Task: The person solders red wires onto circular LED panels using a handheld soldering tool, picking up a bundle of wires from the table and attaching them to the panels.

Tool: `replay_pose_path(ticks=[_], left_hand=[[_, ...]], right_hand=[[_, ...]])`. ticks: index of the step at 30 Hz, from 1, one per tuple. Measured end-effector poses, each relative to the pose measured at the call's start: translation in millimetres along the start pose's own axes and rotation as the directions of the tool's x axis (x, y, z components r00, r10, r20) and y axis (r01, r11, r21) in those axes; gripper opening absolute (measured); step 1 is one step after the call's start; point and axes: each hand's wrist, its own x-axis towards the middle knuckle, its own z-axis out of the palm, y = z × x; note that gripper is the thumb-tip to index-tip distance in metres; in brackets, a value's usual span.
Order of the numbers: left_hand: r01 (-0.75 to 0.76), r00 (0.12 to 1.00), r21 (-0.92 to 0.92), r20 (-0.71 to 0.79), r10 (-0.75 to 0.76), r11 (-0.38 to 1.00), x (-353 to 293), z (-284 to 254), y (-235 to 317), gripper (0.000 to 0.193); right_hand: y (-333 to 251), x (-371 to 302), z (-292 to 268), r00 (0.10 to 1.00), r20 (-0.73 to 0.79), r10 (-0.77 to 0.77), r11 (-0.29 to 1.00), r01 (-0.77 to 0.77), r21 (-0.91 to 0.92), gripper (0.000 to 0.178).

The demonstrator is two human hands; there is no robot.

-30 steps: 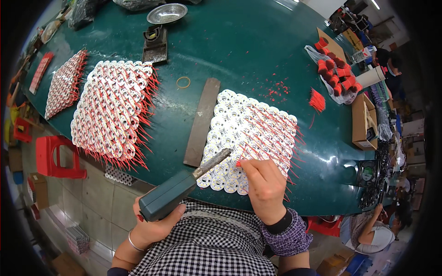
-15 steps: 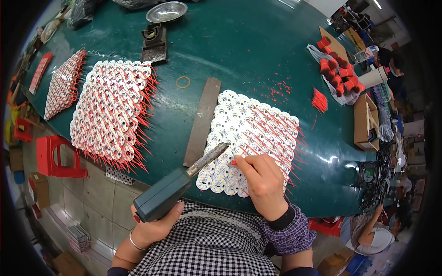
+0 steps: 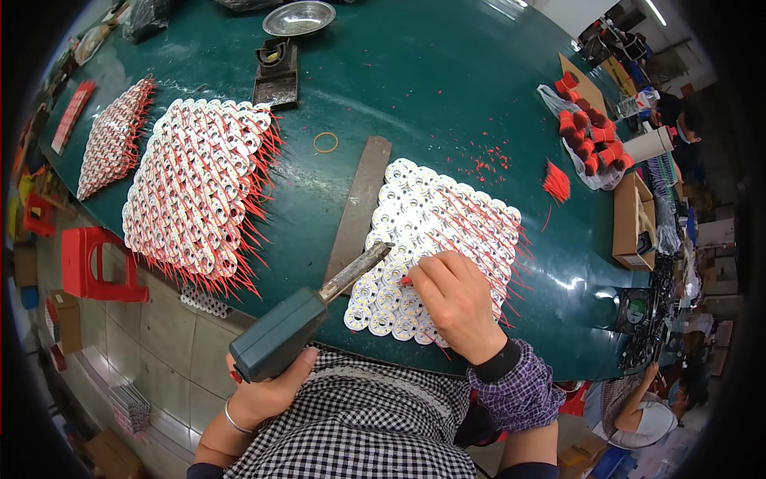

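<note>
My left hand [image 3: 275, 387] is wrapped round the handle of a dark green soldering gun [image 3: 279, 331]. Its worn metal tip lies over a panel of round white LED boards [image 3: 383, 299]. Just right of the tip, my right hand [image 3: 456, 303] hovers low over the same panel, fingers pinched on red wires whose ends [image 3: 406, 281] poke out by the fingertips. Rows of thin red wires [image 3: 479, 227] cover the panel's right part; its left rows are bare. Whether the tip touches a board, I cannot tell.
A flat metal bar [image 3: 357, 203] lies along the panel's left side. Further left are wired panels [image 3: 195, 188]. A metal stand [image 3: 276, 76] and a bowl [image 3: 299, 17] sit at the back. Right are a red wire bundle [image 3: 556, 182], red spools [image 3: 586, 132] and a cardboard box [image 3: 633, 223].
The view has shifted slightly. My right hand's fingers are curled in a little more, and the soldering tip has moved slightly up and left over the panel.
</note>
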Motion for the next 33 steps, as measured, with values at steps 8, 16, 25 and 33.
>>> replay_pose_path(ticks=[8,16,25,33], left_hand=[[-0.046,0.995,0.009,-0.093,0.046,0.999,6,7,4,0.034],[-0.074,0.997,0.1,0.045,0.07,0.992,20,8,20,0.024],[-0.084,0.992,0.117,0.102,0.072,0.99,21,11,20,0.025],[-0.21,0.976,0.199,0.104,0.192,0.957,23,14,18,0.021]], right_hand=[[-14,-5,-20,0.995,-0.058,0.076,0.997,-0.076,0.002,0.022],[-36,-34,-5,0.941,-0.116,0.319,0.948,-0.318,0.03,0.031],[-37,-38,4,0.932,-0.125,0.342,0.94,-0.342,0.022,0.032],[-39,-37,3,0.928,-0.134,0.347,0.937,-0.348,0.019,0.031]])
